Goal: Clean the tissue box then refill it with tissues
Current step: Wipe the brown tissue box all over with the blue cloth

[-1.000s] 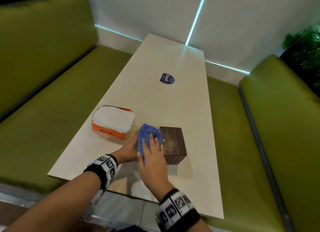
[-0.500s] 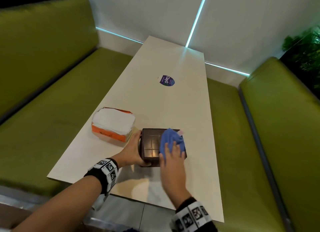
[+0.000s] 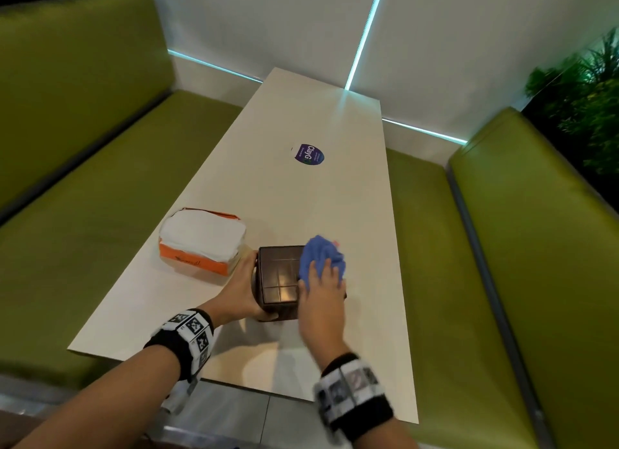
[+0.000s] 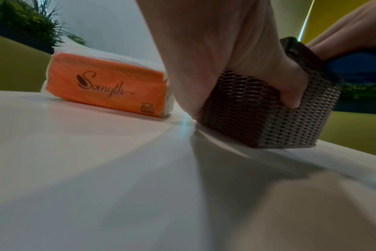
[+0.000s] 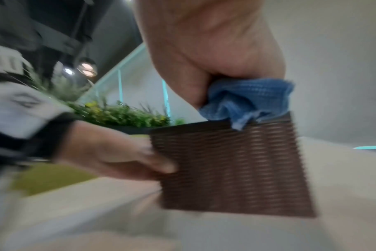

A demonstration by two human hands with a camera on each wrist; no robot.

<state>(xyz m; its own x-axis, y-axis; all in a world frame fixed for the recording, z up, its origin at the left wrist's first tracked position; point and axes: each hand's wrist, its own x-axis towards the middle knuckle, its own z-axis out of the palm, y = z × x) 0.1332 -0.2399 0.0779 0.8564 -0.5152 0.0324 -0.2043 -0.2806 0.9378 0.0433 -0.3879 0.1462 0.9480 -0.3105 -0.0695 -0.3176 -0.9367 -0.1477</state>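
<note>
A dark brown woven tissue box (image 3: 279, 277) (image 4: 268, 112) (image 5: 232, 163) stands near the front of the cream table (image 3: 301, 194). My left hand (image 3: 243, 286) (image 4: 236, 56) (image 5: 118, 158) grips its left side, thumb on the near face. My right hand (image 3: 320, 293) (image 5: 208, 49) holds a bunched blue cloth (image 3: 321, 256) (image 5: 249, 100) (image 4: 358, 66) against the right part of the box's top. An orange and white tissue pack (image 3: 202, 241) (image 4: 110, 84) lies just left of the box.
A round purple sticker (image 3: 308, 154) sits mid-table. Green padded benches (image 3: 83, 187) run along both long sides of the table. A white wall with lit strips closes the far end, and a plant (image 3: 582, 90) stands at the back right.
My right hand slid the blue cloth from the box's left edge across the top to its right side. The left hand kept its hold on the box.
</note>
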